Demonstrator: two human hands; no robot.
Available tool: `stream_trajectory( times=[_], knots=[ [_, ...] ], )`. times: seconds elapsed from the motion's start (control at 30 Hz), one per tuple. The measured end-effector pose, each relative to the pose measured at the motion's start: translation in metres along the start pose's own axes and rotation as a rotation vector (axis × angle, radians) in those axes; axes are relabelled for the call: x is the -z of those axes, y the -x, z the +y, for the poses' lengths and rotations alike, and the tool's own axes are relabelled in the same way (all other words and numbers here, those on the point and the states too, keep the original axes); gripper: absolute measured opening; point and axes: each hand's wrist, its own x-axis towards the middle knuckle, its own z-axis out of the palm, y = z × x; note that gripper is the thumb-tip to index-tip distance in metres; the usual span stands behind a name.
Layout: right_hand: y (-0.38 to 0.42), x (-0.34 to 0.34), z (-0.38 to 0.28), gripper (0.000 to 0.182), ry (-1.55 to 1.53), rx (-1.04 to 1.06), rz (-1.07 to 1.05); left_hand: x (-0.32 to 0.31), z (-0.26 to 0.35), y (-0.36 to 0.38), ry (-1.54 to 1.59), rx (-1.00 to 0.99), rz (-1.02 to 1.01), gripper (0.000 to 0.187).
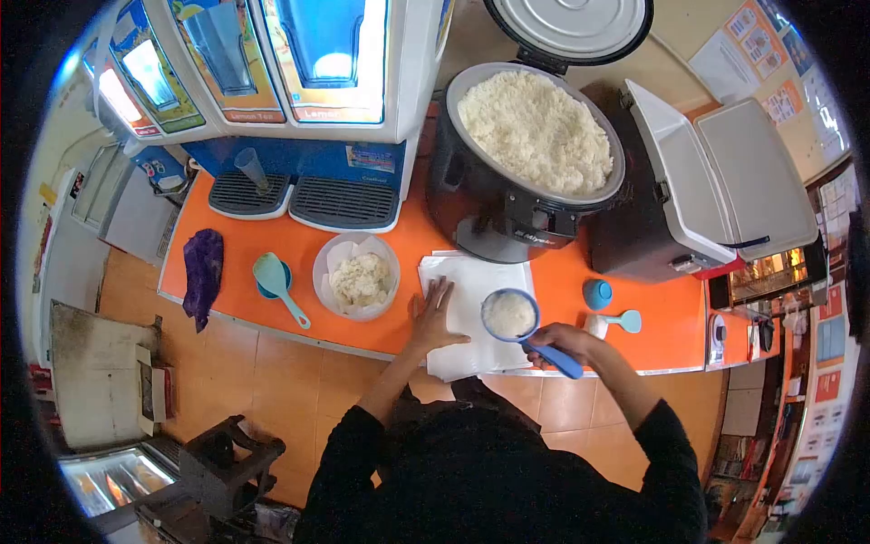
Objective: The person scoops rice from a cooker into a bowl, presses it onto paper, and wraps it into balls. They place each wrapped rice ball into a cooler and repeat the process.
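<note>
My right hand grips the blue handle of a round scoop packed with white rice, held just above a stack of white paper sheets on the orange counter. My left hand lies flat on the left side of that paper, fingers spread. Behind the paper stands a large black rice cooker, its lid up and its pot full of cooked rice. A paper-lined bowl with a lump of rice sits left of the paper.
A teal rice paddle lies beside the bowl, and a purple cloth hangs at the counter's left edge. A drink dispenser fills the back left. An open white cooler stands right, with a small blue cup and teal scoop.
</note>
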Motion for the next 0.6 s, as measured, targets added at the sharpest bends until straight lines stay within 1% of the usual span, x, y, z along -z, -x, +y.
stream_trajectory(
  times=[0.03, 0.1, 0.17, 0.2, 0.23, 0.27, 0.3, 0.33, 0.37, 0.43, 0.47, 0.57, 0.6],
  knots=[
    [-0.033, 0.011, 0.026, 0.018, -0.038, -0.043, 0.035, 0.000, -0.002, 0.001, -0.003, -0.007, -0.008, 0.133],
    [-0.106, 0.054, 0.073, 0.019, -0.111, -0.082, 0.141, 0.000, -0.004, 0.002, 0.014, -0.055, 0.030, 0.137],
    [-0.119, 0.043, 0.076, 0.019, 0.180, 0.147, 0.469, 0.000, -0.005, 0.000, 0.010, -0.056, 0.018, 0.137],
    [-0.126, 0.035, 0.079, 0.020, 0.412, 0.348, 0.699, 0.000, -0.005, 0.001, 0.005, -0.049, 0.006, 0.137],
    [-0.146, 0.037, 0.082, 0.023, 1.011, 0.552, 1.053, -0.001, -0.005, 0.001, 0.008, -0.052, -0.002, 0.137],
    [-0.128, 0.002, 0.062, 0.034, 1.038, 0.413, 1.102, -0.002, -0.005, 0.001, -0.003, -0.048, 0.007, 0.138],
    [-0.121, -0.024, 0.056, 0.049, 1.152, 0.505, 1.207, -0.001, -0.005, 0.000, -0.014, -0.043, 0.015, 0.138],
    [-0.131, -0.034, 0.058, 0.065, 1.248, 0.578, 1.277, 0.001, -0.003, -0.001, -0.033, -0.014, -0.028, 0.140],
    [-0.134, -0.041, 0.064, 0.075, 1.504, 0.753, 1.340, 0.003, -0.002, -0.001, -0.032, -0.014, -0.034, 0.140],
    [-0.138, -0.063, 0.082, 0.082, 1.548, 0.800, 1.289, 0.004, -0.006, -0.001, 0.003, -0.041, -0.016, 0.140],
    [-0.140, -0.066, 0.081, 0.082, 1.549, 0.799, 1.285, 0.004, -0.007, -0.001, 0.004, -0.037, -0.017, 0.140],
    [-0.137, -0.075, 0.069, 0.066, 1.139, 0.761, 1.186, 0.006, 0.000, 0.000, -0.020, -0.020, -0.007, 0.141],
    [-0.148, -0.078, 0.059, 0.057, 1.038, 0.647, 1.180, 0.008, 0.003, -0.003, -0.064, 0.029, -0.033, 0.142]
  ],
)
